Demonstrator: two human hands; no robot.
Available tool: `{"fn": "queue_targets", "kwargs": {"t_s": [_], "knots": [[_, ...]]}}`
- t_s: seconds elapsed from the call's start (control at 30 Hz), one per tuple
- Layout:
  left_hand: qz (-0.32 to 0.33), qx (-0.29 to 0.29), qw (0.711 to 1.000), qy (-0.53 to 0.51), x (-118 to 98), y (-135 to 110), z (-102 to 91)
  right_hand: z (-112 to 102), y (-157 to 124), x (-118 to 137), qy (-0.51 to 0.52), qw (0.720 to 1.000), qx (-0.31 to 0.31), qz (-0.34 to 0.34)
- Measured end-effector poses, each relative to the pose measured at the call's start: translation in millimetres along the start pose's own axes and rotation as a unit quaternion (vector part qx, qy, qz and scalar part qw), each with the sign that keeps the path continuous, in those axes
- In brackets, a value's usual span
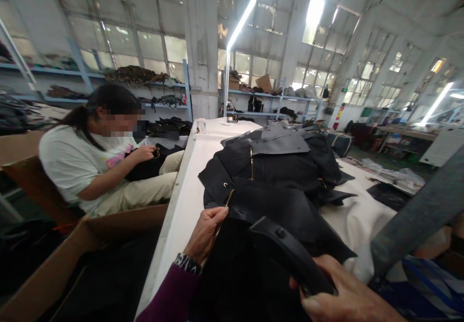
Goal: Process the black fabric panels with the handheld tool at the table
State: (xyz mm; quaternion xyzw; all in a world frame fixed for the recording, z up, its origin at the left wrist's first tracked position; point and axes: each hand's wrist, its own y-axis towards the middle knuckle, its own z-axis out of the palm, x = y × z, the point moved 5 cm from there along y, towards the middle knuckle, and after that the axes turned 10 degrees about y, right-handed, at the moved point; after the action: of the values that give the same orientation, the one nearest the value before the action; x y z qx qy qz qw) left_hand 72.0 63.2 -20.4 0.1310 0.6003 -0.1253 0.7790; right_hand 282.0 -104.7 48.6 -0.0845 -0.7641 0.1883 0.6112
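Note:
A pile of black garments with gold zips (275,172) lies on a long white table (188,191). My left hand (206,235), in a purple sleeve, is closed on the edge of the nearest black garment (253,264) by a gold zip. My right hand (344,293) at the bottom edge grips a black strap with a snap button (286,249) that belongs to the same garment.
A seated person in a white shirt (83,162) works with dark fabric at the left, beside brown cardboard boxes (72,254). A white cup (200,126) stands at the table's far end. Blue shelves (268,99) line the windowed back wall. A grey post (416,215) leans at right.

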Motion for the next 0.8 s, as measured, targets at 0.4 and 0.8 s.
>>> {"fn": "queue_targets", "kwargs": {"t_s": [0.4, 0.8], "knots": [[0.002, 0.054, 0.997, 0.055, 2, -4, 5.9, 19, 21, 15, 0.073, 0.997, 0.025, -0.004], [-0.026, 0.066, 0.997, -0.001, 17, 1, 8.1, -27, 4, -3, 0.099, 0.994, 0.019, -0.048]]}}
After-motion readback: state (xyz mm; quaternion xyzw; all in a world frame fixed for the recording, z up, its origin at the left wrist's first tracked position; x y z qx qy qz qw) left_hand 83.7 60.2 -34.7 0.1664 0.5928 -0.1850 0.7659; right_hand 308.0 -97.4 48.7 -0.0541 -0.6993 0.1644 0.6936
